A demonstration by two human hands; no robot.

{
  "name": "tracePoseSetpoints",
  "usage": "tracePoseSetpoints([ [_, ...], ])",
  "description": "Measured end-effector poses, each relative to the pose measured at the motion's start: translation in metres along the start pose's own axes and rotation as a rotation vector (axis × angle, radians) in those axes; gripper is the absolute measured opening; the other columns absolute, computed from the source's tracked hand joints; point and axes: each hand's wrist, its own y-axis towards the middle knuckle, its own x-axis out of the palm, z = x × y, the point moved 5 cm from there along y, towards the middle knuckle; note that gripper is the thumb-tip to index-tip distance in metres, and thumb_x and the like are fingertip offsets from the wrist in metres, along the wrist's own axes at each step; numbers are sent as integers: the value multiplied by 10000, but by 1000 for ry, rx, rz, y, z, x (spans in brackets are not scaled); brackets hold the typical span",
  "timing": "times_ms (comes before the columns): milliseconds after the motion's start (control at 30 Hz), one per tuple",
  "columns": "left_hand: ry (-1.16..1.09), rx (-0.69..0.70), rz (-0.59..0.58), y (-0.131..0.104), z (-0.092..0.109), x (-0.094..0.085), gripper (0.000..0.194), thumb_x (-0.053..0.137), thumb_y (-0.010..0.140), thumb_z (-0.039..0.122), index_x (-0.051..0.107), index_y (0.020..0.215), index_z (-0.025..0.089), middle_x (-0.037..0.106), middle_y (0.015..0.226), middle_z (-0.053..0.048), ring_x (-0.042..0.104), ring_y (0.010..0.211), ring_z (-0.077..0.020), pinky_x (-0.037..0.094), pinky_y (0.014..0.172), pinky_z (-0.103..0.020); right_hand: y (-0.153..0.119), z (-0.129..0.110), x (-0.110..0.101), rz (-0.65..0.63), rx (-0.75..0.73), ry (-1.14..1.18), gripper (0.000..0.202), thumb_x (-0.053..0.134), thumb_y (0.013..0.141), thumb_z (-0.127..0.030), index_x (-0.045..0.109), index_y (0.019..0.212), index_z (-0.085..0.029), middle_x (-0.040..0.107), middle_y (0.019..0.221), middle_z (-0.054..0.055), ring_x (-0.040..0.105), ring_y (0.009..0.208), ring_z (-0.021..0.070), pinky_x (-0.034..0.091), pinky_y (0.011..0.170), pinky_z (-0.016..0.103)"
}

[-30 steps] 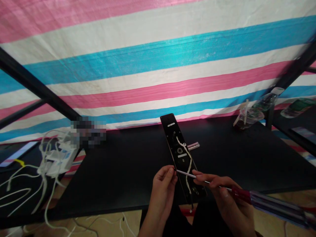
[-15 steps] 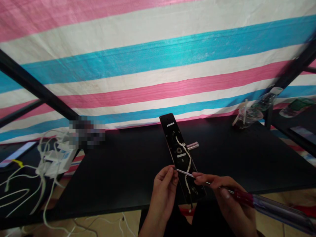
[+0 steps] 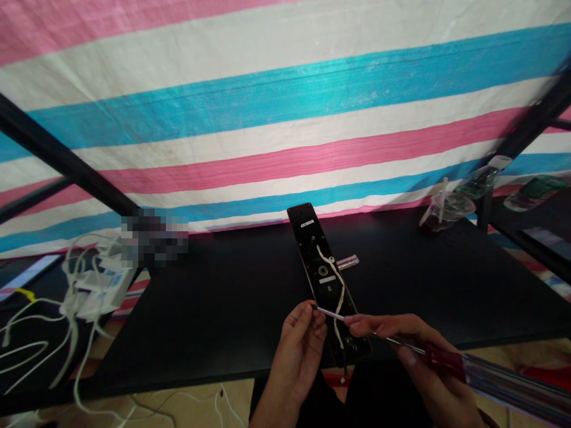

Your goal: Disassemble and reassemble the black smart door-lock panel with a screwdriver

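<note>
At the far left lay a pale flat slab [image 3: 27,277], with a yellow tie [image 3: 27,294] near its lower end and a tangle of white cables [image 3: 74,333] looping beside it and around a white box [image 3: 109,291]. Just right of that, a patch was blurred into blocks, so I could not tell what it covered. The black counter [image 3: 209,309] ran across in front of me, a striped sheet [image 3: 267,139] hanging behind it. The thumb and forefinger of my left hand [image 3: 300,351] were closed in a pinch on a small dark piece [image 3: 314,307], too small to make out, by the near left edge of the long black panel [image 3: 304,238]. The panel lay on the counter, slanting from its far end down toward my lap, a white-sleeved wire [image 3: 342,290] winding along its face. A clear stick-like object [image 3: 348,262] poked out beyond its right edge. The fingers of my right hand [image 3: 428,356] were closed around the screwdriver [image 3: 446,362], its shaft crossing over the panel, its tip at the small dark piece and its red and clear handle pointing off to the right. Farther right, near the sheet, stood a clear cup [image 3: 455,208] with a straw, close to a clear bottle [image 3: 482,183]; beyond a dark post, a green-labelled bottle [image 3: 533,191] lay on its side.
</note>
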Motion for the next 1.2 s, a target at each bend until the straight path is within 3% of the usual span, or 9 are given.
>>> tracePoseSetpoints([
  [200, -2, 42, 40, -4, 5, 4, 359, 990, 505, 232, 764, 756, 108, 697, 668, -25, 640, 600, -71, 526, 551, -131, 9, -1, 2, 43, 0, -57, 190, 610, 962, -302, 756, 1081, -278, 763, 1167, 110, 739, 1071, 298, 623, 909, 424],
  [433, 21, 168, 170, -7, 13, 4, 455, 1016, 386, 248, 766, 740, 110, 716, 702, -24, 656, 605, -78, 555, 572, -139, 20, -5, 3, 95, -106, -76, 143, 724, 896, -355, 805, 999, -298, 804, 1009, 85, 784, 915, 285, 669, 786, 359],
  [667, -13, 168, 27, -8, 13, 14, 357, 987, 509, 268, 763, 761, 149, 669, 656, 3, 610, 588, -65, 538, 572, -149, 9, 6, 9, 299, -89, 80, 136, 696, 920, -307, 799, 1002, -272, 799, 1029, 85, 774, 955, 303, 671, 831, 407],
  [867, 74, 215, -56, -5, 18, 20, 340, 946, 599, 330, 775, 835, 155, 646, 652, -2, 589, 606, -81, 513, 584, -170, 9, 19, 8, 296, -108, 152, 158, 665, 941, -261, 784, 1046, -253, 783, 1083, 88, 751, 1037, 309, 634, 932, 457],
  [1000, 370, 385, 18, 11, 27, 10, 389, 878, 694, 418, 779, 957, 149, 718, 818, -63, 645, 721, -131, 530, 670, -209, 47, 8, 3, 336, -218, 115, 124, 667, 939, -257, 776, 997, -245, 789, 1032, 69, 761, 997, 289, 631, 931, 493],
  [1100, 659, 632, 95, 26, 32, 7, 339, 828, 765, 370, 772, 1048, 193, 718, 1147, -99, 659, 1068, -196, 517, 905, -240, 105, 1, -4, 394, -298, -11, 160, 651, 946, -325, 770, 938, -219, 792, 971, 63, 769, 928, 271, 646, 889, 479],
  [1200, 755, 702, 79, 41, 21, 7, 437, 810, 785, 304, 721, 1208, 238, 642, 1354, -88, 561, 1298, -216, 427, 1079, -272, 173, 6, -8, 342, -336, -192, 282, 644, 929, -440, 776, 853, -203, 789, 908, 70, 766, 882, 261, 637, 890, 457],
])
